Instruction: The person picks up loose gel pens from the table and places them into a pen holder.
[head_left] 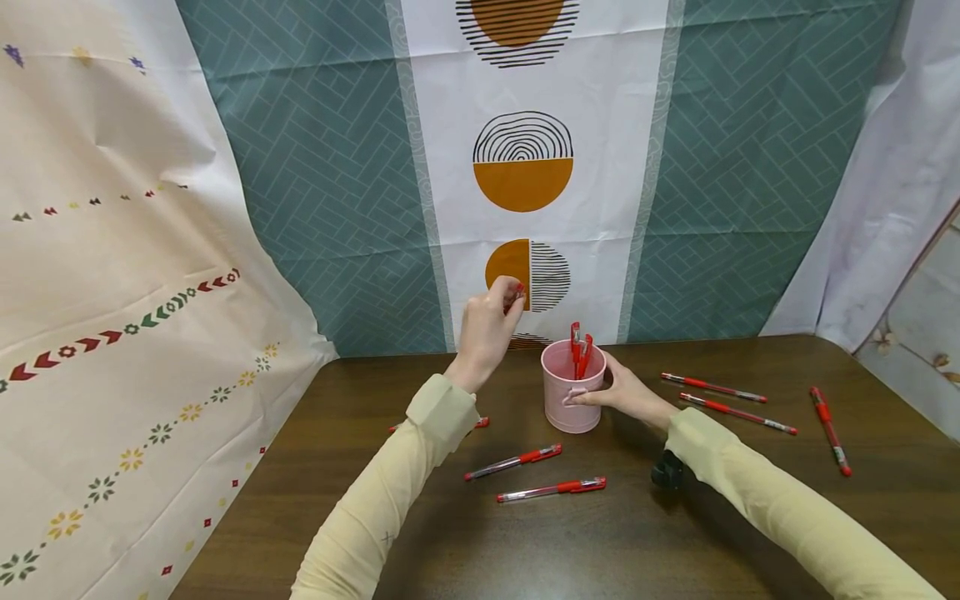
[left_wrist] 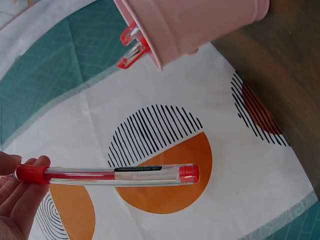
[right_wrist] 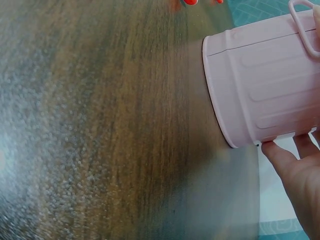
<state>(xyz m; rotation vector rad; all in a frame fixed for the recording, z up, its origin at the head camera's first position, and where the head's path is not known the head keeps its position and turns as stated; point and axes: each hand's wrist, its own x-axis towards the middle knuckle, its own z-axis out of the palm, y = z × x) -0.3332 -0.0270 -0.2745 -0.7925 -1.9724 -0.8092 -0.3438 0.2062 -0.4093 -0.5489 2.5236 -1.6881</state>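
Observation:
My left hand (head_left: 483,332) is raised left of and above the pink cup (head_left: 572,408). In the left wrist view its thumb and fingers pinch a clear-barrelled red gel pen (left_wrist: 150,175) by the red grip end. Most of this pen is hidden by the hand in the head view. My right hand (head_left: 630,393) grips the right side of the cup, fingers and thumb around its wall near the handle. The cup stands upright on the table. Two red-capped pens (head_left: 576,342) stand inside it, clips up; in the left wrist view they poke out past the rim.
On the brown table (head_left: 637,533), red pens (head_left: 513,462) lie in front and to the left, one partly behind the left sleeve. Several more pens (head_left: 738,413) lie to the right. A patterned cloth (head_left: 322,208) hangs behind the table, with pale cloth at the left.

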